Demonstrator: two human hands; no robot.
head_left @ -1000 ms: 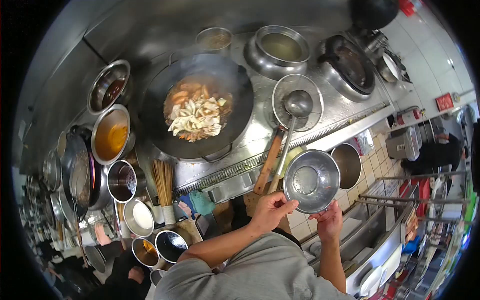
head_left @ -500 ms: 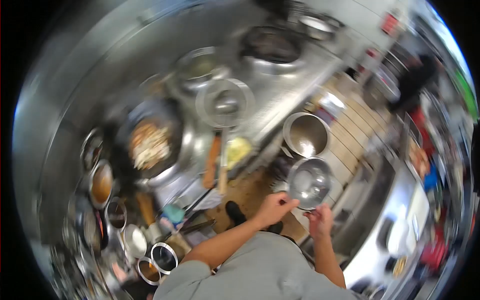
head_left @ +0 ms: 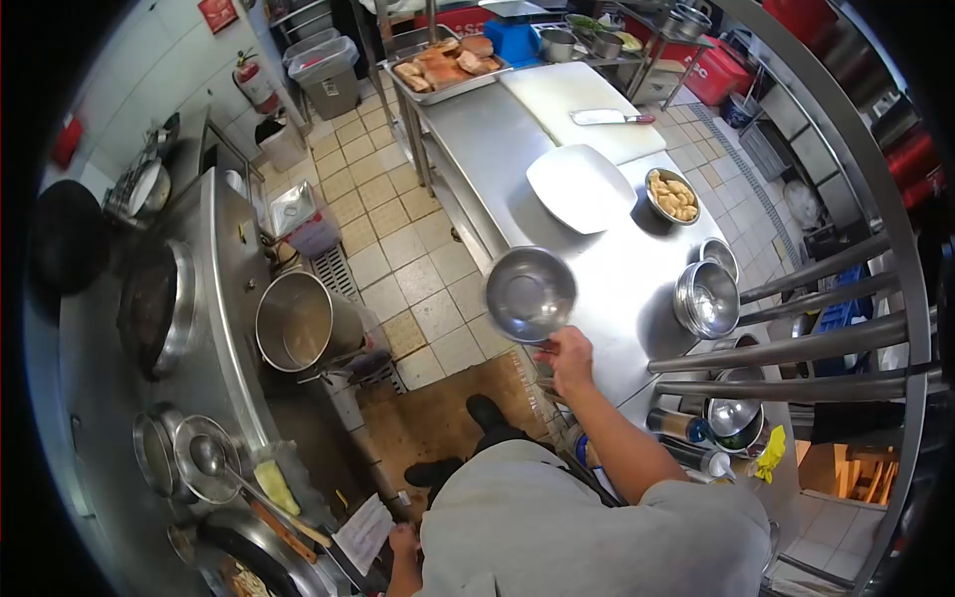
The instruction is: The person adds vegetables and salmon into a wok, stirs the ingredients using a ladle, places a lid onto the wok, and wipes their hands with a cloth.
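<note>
My right hand (head_left: 567, 360) grips the rim of a steel mixing bowl (head_left: 530, 295), thumb and fingers closed on its near edge. The bowl looks empty and hangs beside the left edge of the steel worktable (head_left: 617, 264). Low in the view, my left hand (head_left: 403, 540) is down next to a white cloth (head_left: 365, 534) at the stove's edge. Its fingers are mostly hidden, and I cannot see whether it touches the cloth.
On the worktable are a white square plate (head_left: 582, 189), a bowl of pale pieces (head_left: 672, 196), stacked steel bowls (head_left: 706, 300), a knife (head_left: 609, 117) and a tray of meat (head_left: 448, 66). A tall pot (head_left: 303, 323) stands by the stove. Rack bars (head_left: 796, 346) cross at right.
My view has swung right, from the stove towards the worktable. My left hand has come off the bowl and dropped by the stove. The right hand has kept the bowl and carried it towards the worktable.
</note>
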